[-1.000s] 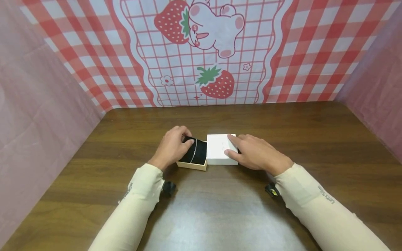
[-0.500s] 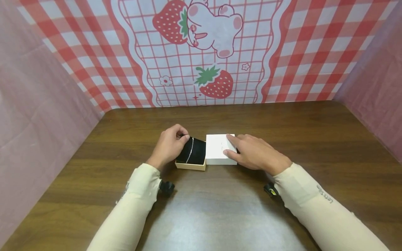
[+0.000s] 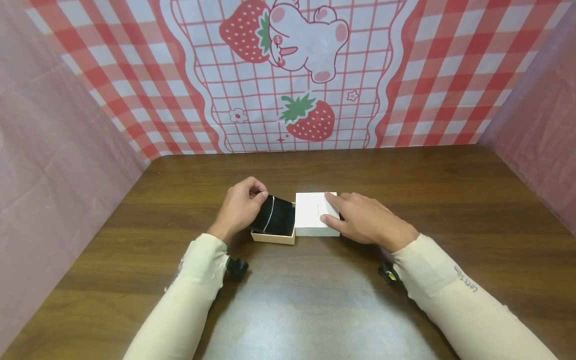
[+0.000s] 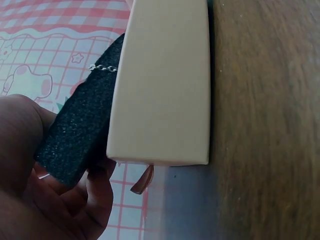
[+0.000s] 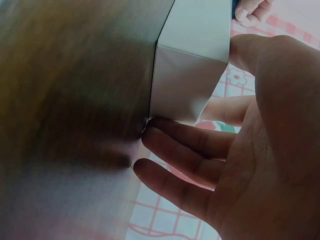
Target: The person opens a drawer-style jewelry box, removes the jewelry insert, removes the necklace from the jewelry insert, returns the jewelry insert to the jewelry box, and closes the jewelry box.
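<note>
My left hand (image 3: 237, 207) pinches the far left corner of a black foam pad (image 3: 282, 218) between thumb and fingers. A thin silver chain bracelet (image 4: 103, 68) runs across the pad. The pad sits tilted, its left side raised out of an open cream box (image 3: 273, 238). In the left wrist view, a short brown ribbon (image 4: 143, 180) shows at the box's end. My right hand (image 3: 366, 218) rests on a white box lid (image 3: 311, 215), thumb and index finger lying on its top. The right wrist view has the other fingers stretched out by its side, low at the table.
The lid stands right against the cream box's right side. Both are on a brown wooden table (image 3: 310, 310). Behind it hangs a red and white checked cloth (image 3: 432, 75) with strawberries. Pink cloths (image 3: 58, 150) close off both sides.
My left hand has moved slightly left and away from me, lifting the left side of the black foam pad, and the bracelet has moved with it. The right hand and lid look still.
</note>
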Tool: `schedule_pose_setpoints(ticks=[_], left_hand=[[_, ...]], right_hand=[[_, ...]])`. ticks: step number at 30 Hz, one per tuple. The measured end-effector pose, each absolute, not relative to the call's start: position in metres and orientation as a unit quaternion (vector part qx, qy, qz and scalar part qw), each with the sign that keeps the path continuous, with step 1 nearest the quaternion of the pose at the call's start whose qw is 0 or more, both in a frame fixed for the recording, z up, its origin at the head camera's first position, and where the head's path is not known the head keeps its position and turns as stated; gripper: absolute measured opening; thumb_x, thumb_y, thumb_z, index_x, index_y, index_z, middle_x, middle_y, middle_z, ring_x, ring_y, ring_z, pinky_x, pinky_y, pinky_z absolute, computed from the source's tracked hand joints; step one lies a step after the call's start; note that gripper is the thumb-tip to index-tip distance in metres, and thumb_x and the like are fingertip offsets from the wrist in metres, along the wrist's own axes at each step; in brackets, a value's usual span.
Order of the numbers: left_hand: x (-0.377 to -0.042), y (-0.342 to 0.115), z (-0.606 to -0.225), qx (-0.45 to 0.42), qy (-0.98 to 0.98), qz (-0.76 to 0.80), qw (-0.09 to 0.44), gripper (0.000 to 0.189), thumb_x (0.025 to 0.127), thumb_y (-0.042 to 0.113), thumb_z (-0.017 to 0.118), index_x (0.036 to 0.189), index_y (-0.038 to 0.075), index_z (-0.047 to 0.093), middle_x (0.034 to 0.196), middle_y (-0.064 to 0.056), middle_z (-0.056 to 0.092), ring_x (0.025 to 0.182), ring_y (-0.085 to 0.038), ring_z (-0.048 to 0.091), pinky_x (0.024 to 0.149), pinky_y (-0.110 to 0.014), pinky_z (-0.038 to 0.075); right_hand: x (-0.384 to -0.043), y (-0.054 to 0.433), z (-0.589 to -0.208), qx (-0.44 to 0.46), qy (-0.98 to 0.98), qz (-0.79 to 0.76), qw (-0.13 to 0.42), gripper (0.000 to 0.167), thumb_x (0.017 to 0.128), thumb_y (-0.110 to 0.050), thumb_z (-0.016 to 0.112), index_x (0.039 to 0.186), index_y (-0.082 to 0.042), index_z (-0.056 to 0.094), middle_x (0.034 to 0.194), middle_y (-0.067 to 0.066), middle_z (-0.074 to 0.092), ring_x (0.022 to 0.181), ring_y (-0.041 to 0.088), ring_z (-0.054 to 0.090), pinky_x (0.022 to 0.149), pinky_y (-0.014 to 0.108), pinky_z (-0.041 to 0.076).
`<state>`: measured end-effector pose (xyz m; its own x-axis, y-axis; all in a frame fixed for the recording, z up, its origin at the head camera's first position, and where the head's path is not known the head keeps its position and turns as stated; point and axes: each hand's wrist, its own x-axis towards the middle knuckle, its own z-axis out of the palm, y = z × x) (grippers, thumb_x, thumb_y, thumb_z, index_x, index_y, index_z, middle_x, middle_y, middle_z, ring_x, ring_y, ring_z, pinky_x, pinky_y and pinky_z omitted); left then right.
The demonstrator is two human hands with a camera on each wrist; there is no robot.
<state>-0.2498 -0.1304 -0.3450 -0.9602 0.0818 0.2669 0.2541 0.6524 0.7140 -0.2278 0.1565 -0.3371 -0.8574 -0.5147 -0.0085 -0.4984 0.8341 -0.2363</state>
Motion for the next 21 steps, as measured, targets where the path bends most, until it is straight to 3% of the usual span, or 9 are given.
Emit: schedule_pose_setpoints(ticks=[21], left_hand=[[-0.2504,-0.1332,-0.3465,-0.076,-0.884,-0.447,0.114,0.004,0.095,0.011,0.065,0.094,0.007,0.067,0.09,-0.007,0.066,0.085,-0.022,0.057,0.079,-0.036,0.045]], right_hand=[[-0.2278,0.1566,-0.3376,-0.265,0.957,-0.113,0.035,0.071,0.101,-0.049,0.054,0.154,-0.005,0.036,0.144,0.022,0.051,0.131,0.037,0.05,0.105,0.056,0.04]])
